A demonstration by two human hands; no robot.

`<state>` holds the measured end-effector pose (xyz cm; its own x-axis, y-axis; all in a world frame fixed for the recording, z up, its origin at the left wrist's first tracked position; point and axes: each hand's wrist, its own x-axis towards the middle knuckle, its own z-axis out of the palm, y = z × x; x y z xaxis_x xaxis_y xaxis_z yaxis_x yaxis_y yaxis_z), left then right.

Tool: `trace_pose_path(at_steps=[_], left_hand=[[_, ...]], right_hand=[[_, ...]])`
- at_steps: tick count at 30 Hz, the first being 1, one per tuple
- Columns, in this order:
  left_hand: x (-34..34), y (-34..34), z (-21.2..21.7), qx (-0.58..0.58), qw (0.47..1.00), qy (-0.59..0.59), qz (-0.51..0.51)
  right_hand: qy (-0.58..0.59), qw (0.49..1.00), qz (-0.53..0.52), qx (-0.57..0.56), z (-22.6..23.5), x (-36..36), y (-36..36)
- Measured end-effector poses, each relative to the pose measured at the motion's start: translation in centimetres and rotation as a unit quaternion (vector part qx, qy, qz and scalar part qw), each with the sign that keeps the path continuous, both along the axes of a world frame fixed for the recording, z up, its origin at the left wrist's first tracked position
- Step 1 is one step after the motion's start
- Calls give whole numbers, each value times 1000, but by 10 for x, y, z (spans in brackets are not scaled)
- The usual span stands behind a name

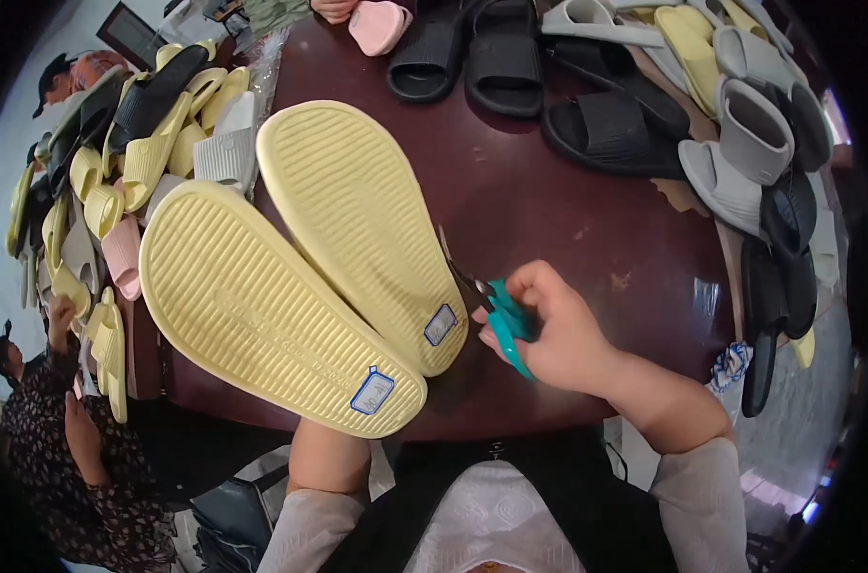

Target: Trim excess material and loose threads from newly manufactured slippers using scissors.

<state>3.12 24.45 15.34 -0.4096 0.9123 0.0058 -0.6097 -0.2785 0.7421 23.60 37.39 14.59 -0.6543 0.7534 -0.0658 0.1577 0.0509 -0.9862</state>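
A pair of pale yellow slide slippers is raised with the ribbed soles toward me, the left slipper [253, 296] lower and overlapping the right slipper [358, 201]. Each sole bears a small blue-edged label near its narrow end. My left forearm [329, 460] runs up behind the pair; the slippers hide my left hand, which holds them from behind. In my right hand [570, 344] are scissors [507, 329] with teal handles, my fingers closed round them. Their dark blades point up and left, beside the right slipper's edge; whether they touch it I cannot tell.
Beneath is a dark red table [587, 229]. Black slides [506, 67] lie at its far side, grey slides [740, 153] and others heap at the right, and a mixed pile [148, 143] fills the left. One person [81, 449] sits at left; another's hand touches a pink slipper [379, 27].
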Motion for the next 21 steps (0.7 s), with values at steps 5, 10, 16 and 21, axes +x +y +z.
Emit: trace_pose_path(at_steps=[5, 10, 16, 21], left_hand=[[3, 8, -2, 7, 1000, -2, -10], [1, 13, -5, 12, 1000, -4, -10], [2, 26, -8, 31, 999, -12, -10], [0, 41, -10, 50, 999, -16, -9]], right_hand=[[33, 999, -18, -24, -7, -22, -1], [65, 997, -40, 15, -27, -27, -9], [60, 994, -68, 59, -25, -31, -13], [33, 996, -59, 50, -24, -32, -12]])
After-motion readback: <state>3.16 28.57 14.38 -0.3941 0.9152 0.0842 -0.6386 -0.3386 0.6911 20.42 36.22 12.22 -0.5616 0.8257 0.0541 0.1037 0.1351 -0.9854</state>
